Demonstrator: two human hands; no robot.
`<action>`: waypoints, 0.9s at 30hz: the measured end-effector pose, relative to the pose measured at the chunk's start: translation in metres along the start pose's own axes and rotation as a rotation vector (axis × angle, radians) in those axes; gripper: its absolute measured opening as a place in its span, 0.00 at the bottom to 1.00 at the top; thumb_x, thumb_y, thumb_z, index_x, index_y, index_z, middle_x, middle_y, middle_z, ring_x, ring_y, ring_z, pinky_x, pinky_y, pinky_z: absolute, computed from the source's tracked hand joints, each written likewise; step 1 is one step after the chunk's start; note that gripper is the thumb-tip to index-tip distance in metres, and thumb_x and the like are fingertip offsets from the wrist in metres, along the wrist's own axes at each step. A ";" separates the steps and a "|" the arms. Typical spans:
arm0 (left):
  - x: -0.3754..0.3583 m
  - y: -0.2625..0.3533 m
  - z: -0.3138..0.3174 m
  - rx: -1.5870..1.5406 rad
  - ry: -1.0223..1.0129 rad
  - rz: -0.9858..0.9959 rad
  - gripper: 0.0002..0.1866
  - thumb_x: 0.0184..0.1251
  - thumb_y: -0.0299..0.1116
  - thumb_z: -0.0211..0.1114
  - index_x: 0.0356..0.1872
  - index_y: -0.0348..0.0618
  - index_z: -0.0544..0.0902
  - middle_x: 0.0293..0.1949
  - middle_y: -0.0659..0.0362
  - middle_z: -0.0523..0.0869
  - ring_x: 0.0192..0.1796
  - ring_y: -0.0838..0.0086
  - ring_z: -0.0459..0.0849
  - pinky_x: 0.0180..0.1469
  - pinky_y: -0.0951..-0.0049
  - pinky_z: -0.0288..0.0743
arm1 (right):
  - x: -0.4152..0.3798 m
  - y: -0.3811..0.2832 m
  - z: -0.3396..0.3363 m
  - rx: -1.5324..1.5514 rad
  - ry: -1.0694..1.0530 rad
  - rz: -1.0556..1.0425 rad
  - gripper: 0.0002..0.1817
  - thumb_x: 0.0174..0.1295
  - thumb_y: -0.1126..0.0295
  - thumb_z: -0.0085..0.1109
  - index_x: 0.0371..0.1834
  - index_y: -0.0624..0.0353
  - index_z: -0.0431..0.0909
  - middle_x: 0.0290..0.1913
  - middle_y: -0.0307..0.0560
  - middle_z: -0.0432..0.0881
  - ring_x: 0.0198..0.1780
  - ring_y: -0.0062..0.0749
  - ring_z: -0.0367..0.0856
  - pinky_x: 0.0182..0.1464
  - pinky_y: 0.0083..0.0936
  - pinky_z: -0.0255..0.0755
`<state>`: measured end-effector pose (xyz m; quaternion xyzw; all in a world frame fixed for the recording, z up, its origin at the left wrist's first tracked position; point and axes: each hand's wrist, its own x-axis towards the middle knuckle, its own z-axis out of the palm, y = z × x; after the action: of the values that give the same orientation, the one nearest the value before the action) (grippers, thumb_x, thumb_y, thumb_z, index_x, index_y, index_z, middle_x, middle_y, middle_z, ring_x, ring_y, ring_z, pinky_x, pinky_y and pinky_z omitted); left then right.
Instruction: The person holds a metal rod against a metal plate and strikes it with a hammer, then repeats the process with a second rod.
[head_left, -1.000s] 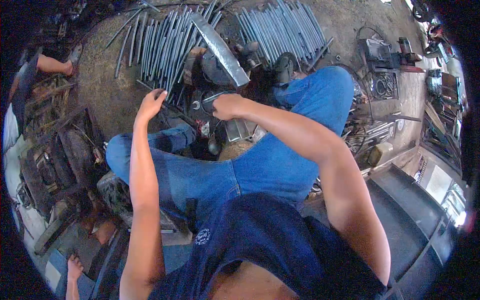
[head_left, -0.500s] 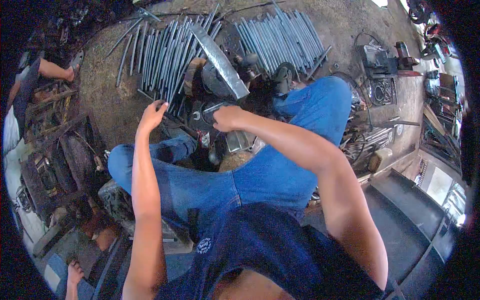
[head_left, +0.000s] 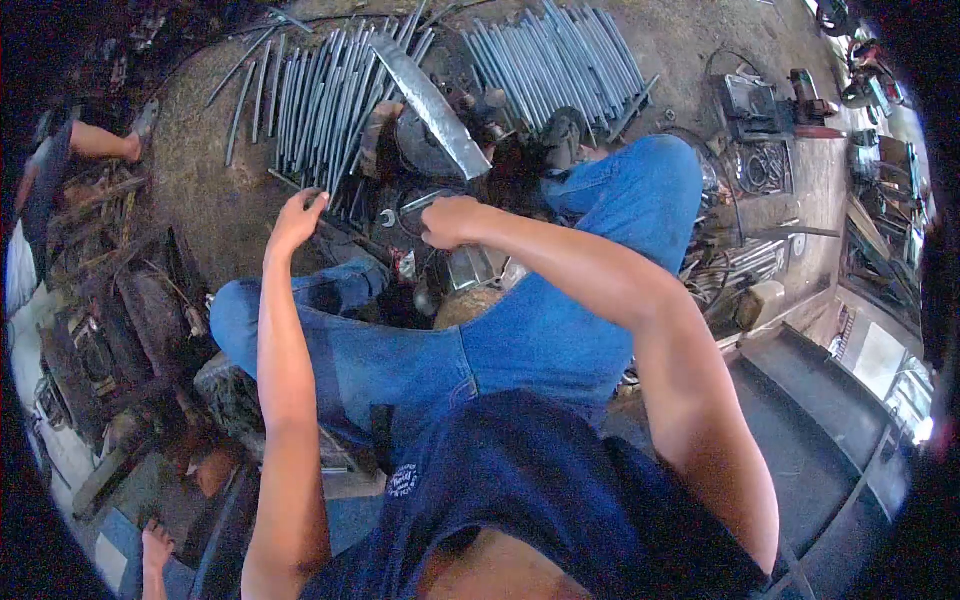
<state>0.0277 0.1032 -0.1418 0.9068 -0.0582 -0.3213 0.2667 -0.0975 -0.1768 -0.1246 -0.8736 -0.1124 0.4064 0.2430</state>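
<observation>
My left hand [head_left: 297, 221] is raised over the floor near the lower ends of the left batch of metal rods [head_left: 325, 105], fingers curled with the tips close together; what it holds, if anything, is too small to tell. My right hand [head_left: 450, 221] is closed around something hidden, beside a short metal bar [head_left: 425, 202] that shows at its fingers. An open-ended wrench [head_left: 388, 217] lies between my hands. Beyond the right hand, a long shiny metal strip [head_left: 430, 103] slants over a dark round machine part [head_left: 425, 145].
A second batch of rods [head_left: 555, 70] lies at the top centre. On the right are a cut-off machine [head_left: 750, 108] and more metal rods [head_left: 745, 265]. Another person's leg [head_left: 105, 142] shows at the left, and a foot [head_left: 157, 545] at lower left.
The whole view has shifted slightly, with the rods and strip sitting a little higher and further left. Both hands keep nearly the same pose.
</observation>
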 end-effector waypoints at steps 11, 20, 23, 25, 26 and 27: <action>-0.009 0.045 -0.007 0.063 0.023 0.050 0.27 0.68 0.46 0.58 0.58 0.32 0.75 0.41 0.48 0.85 0.36 0.69 0.84 0.45 0.68 0.74 | 0.014 0.115 0.056 0.174 -0.159 0.280 0.21 0.53 0.58 0.53 0.38 0.66 0.83 0.42 0.61 0.83 0.44 0.50 0.83 0.47 0.40 0.77; -0.017 0.063 -0.013 0.138 0.022 0.046 0.25 0.69 0.44 0.58 0.57 0.33 0.75 0.39 0.50 0.85 0.35 0.70 0.83 0.44 0.69 0.74 | 0.077 0.297 0.077 0.244 0.567 0.632 0.16 0.51 0.60 0.57 0.33 0.63 0.83 0.37 0.62 0.83 0.43 0.55 0.83 0.44 0.43 0.77; -0.018 0.079 -0.013 0.136 0.000 -0.026 0.24 0.69 0.43 0.59 0.57 0.33 0.75 0.39 0.50 0.85 0.36 0.70 0.83 0.44 0.69 0.74 | 0.095 0.316 0.059 0.511 0.665 0.760 0.16 0.46 0.63 0.62 0.33 0.65 0.83 0.38 0.65 0.83 0.45 0.56 0.82 0.47 0.43 0.76; -0.012 0.076 -0.011 0.084 -0.036 -0.084 0.24 0.69 0.42 0.59 0.58 0.33 0.74 0.39 0.50 0.85 0.36 0.70 0.83 0.45 0.70 0.74 | 0.103 0.318 0.052 0.508 0.644 0.783 0.14 0.48 0.66 0.60 0.34 0.66 0.82 0.41 0.66 0.82 0.47 0.57 0.82 0.50 0.44 0.76; -0.010 0.075 -0.010 0.088 -0.037 -0.097 0.24 0.69 0.42 0.59 0.58 0.33 0.74 0.39 0.50 0.85 0.36 0.70 0.83 0.45 0.70 0.74 | 0.108 0.316 0.051 0.502 0.631 0.809 0.13 0.49 0.70 0.59 0.35 0.68 0.81 0.44 0.67 0.81 0.49 0.58 0.81 0.52 0.45 0.75; -0.011 0.079 -0.009 0.094 -0.039 -0.096 0.25 0.69 0.42 0.59 0.58 0.32 0.74 0.39 0.49 0.85 0.36 0.69 0.83 0.45 0.70 0.74 | 0.115 0.318 0.057 0.468 0.675 0.811 0.14 0.48 0.69 0.62 0.37 0.66 0.79 0.43 0.66 0.82 0.48 0.57 0.81 0.51 0.46 0.75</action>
<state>0.0298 0.0429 -0.0887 0.9137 -0.0348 -0.3482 0.2067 -0.0669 -0.3844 -0.3953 -0.8510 0.4083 0.1799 0.2771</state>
